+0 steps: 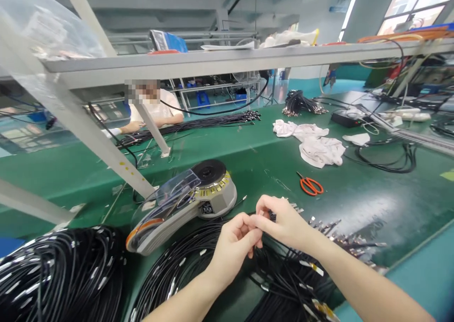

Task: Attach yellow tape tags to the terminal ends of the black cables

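My left hand [232,245] and my right hand [283,220] meet over a pile of thin black cables [283,274] at the near edge of the green table [354,204]. Both hands pinch the same black cable [270,214] between fingertips, fingers curled tight. The cables carry small white labels and end in metal connectors [336,237] fanned out to the right. A grey tape dispenser [187,204] with a round black top stands just left of my hands.
Orange-handled scissors [310,186] lie beyond my hands. White cloth [315,144] sits farther back. A big coil of black cable [60,274] fills the near left. Across the table a person's hand [133,127] rests by more cables. A slanted white frame post [106,147] crosses the left.
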